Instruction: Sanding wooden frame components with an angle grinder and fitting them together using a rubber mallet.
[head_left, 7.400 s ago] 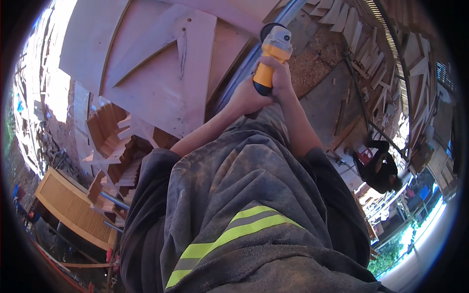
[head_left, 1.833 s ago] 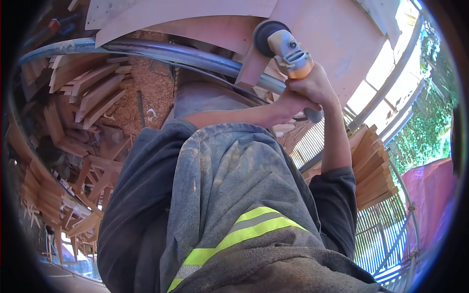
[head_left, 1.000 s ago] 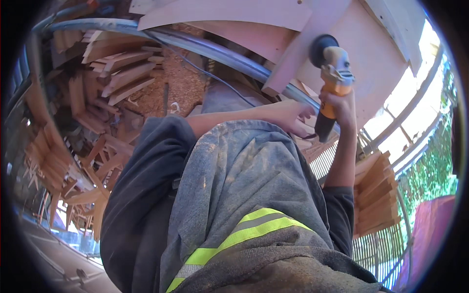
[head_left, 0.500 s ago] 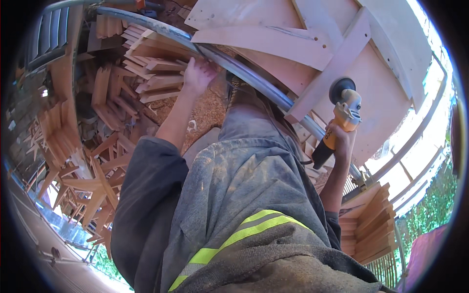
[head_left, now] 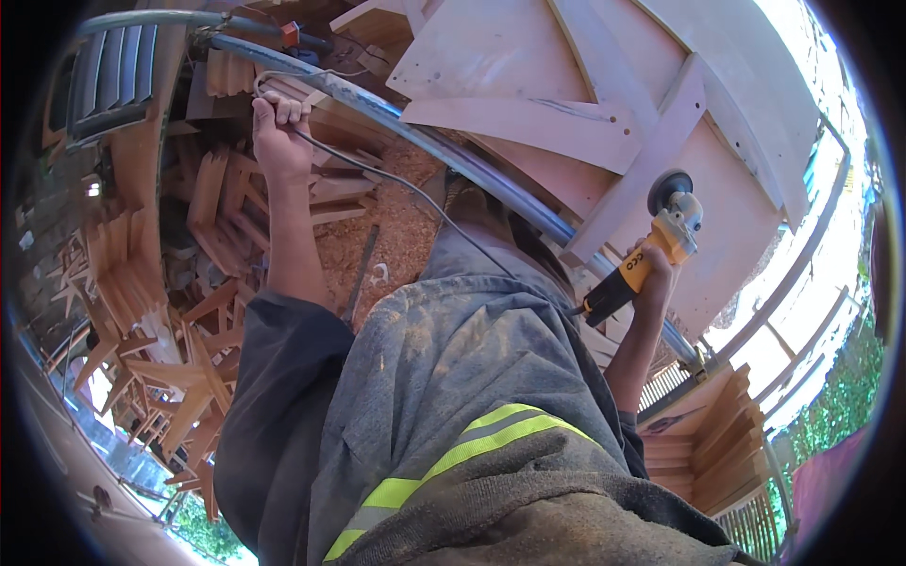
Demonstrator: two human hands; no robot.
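Note:
A dark power cable (head_left: 408, 182) runs taut from my raised left hand (head_left: 282, 137) across my front toward the right. The fingers of that hand are curled round it, and past the fist the cord loops on toward the pipe. My right hand (head_left: 658, 279) grips a yellow and black angle grinder (head_left: 644, 259) by its body. The grinder's round dark disc (head_left: 668, 189) points up and away, over a flat pale wooden board (head_left: 698, 274). Whether the disc touches the board I cannot tell. Curved wooden pieces (head_left: 528, 127) lie on the board.
A metal pipe (head_left: 491, 172) crosses between me and the board. Stacked wooden parts (head_left: 212, 212) crowd the left side, with star-shaped frames (head_left: 184, 377) nearer. Sawdust (head_left: 392, 226) covers the ground beside my foot. More stacked slats (head_left: 727, 439) stand at the right.
My left hand has risen to the left and now holds the cable, which is stretched out. The grinder has shifted slightly in my right hand, its handle end swinging left.

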